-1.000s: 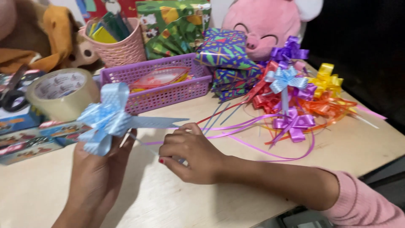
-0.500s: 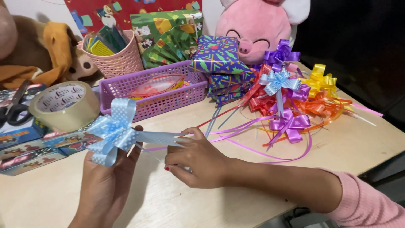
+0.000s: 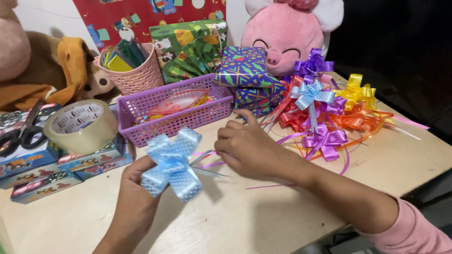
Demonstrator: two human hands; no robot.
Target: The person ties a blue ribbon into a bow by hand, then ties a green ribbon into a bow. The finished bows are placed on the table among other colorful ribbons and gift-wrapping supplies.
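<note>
Two hands work close together over the pale wooden surface point(image 3: 263, 221). Nearest, the left hand point(image 3: 136, 188) rises from the bottom edge, its fingers closed around the back of a light blue dotted ribbon bow point(image 3: 173, 163), which it holds up just above the surface. Just to the right, the right hand point(image 3: 247, 148), coming out of a pink sleeve point(image 3: 414, 230), is curled loosely shut with its fingertips pinched on the thin ribbon tails point(image 3: 207, 164) that trail from the bow.

Off to the left, a roll of clear packing tape point(image 3: 81, 126) rests on a few flat blue printed boxes point(image 3: 61, 167), and black-handled scissors point(image 3: 21, 134) lie on another box beside it. Behind the hands stands a purple plastic mesh basket point(image 3: 174, 110) with some coloured bits in it. To its right, a stack of gifts wrapped in purple patterned paper point(image 3: 249, 77) touches a heap of pull bows point(image 3: 325, 113) in purple, red, orange, yellow and pale blue, their long tails spreading across the surface.

Farther back are a pink woven cup point(image 3: 134, 75) holding green and yellow items, a green wrapped package point(image 3: 190, 47), a pink plush toy point(image 3: 292, 28), and a brown plush toy point(image 3: 47, 70) at the far left.
</note>
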